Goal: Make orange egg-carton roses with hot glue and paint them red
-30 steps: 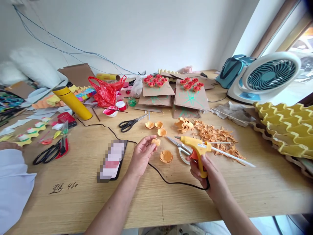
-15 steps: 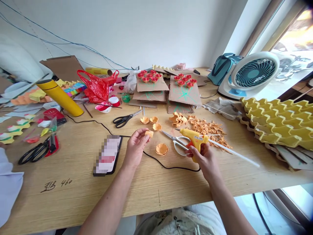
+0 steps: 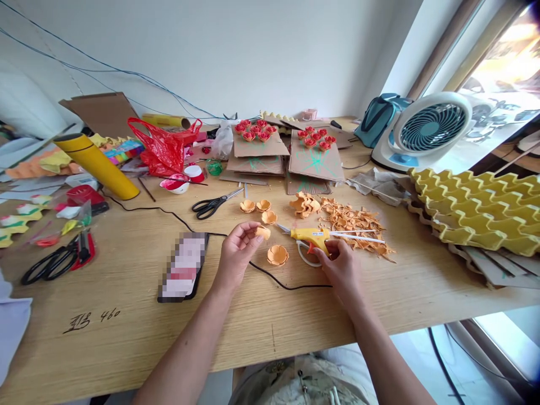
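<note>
Between the thumb and fingers of my left hand (image 3: 240, 250) is a small orange petal piece (image 3: 263, 232), raised above the table. My right hand (image 3: 343, 267) grips a yellow glue gun (image 3: 311, 235) by its handle, nozzle toward the left, with a white glue stick (image 3: 363, 237) out of its back. White-handled scissors (image 3: 309, 256) lie partly hidden under the gun. An orange paper flower cup (image 3: 278, 255) rests between my hands, with several smaller cups (image 3: 269, 217) beyond it. Orange scraps (image 3: 352, 219) are heaped behind the gun.
A phone (image 3: 184, 267) lies left of my left hand. Black scissors (image 3: 216, 205) are farther back. Red flowers stand on cardboard sheets (image 3: 315, 160) at the rear. Yellow egg trays (image 3: 476, 216) and a fan (image 3: 430, 132) occupy the right. A black cord (image 3: 291, 288) crosses the table.
My right hand has moved left and lowered the glue gun, which now lies more level over the white-handled scissors. The petal piece in my left hand has turned slightly. The view has shifted a little.
</note>
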{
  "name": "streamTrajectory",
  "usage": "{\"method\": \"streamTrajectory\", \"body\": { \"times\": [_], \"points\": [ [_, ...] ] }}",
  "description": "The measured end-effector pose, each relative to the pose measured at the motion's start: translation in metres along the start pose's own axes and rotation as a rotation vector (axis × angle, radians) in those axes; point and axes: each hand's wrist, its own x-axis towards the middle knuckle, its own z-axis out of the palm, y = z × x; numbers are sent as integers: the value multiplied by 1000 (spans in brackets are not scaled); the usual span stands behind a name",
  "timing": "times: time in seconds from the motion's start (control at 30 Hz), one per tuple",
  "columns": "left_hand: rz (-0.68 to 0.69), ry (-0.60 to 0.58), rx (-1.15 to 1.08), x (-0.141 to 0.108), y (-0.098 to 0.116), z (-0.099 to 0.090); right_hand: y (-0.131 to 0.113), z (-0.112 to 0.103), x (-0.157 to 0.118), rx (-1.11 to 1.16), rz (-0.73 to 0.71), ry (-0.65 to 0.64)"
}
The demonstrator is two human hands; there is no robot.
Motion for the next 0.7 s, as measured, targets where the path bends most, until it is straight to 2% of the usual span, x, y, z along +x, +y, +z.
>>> {"method": "streamTrajectory", "body": {
  "times": [0.17,0.37,0.47,0.53,0.6,0.63,0.7],
  "points": [
    [50,-88,122,-5,1,4,2,3,1,-108,-103,36],
    [151,-167,305,-10,-2,6,9,4,1,-161,-158,34],
    [234,-172,396,-13,0,10,1,-4,-3,-177,-213,89],
    [280,-167,459,-16,2,13,-14,-10,-7,-131,-306,115],
    [322,-173,532,-20,1,15,-33,-13,-10,-6,-427,-2],
    [350,-182,578,-21,0,15,-43,-12,-11,47,-482,-105],
    [420,-204,684,-23,-3,15,-60,-9,-10,55,-594,-231]
  ]
}}
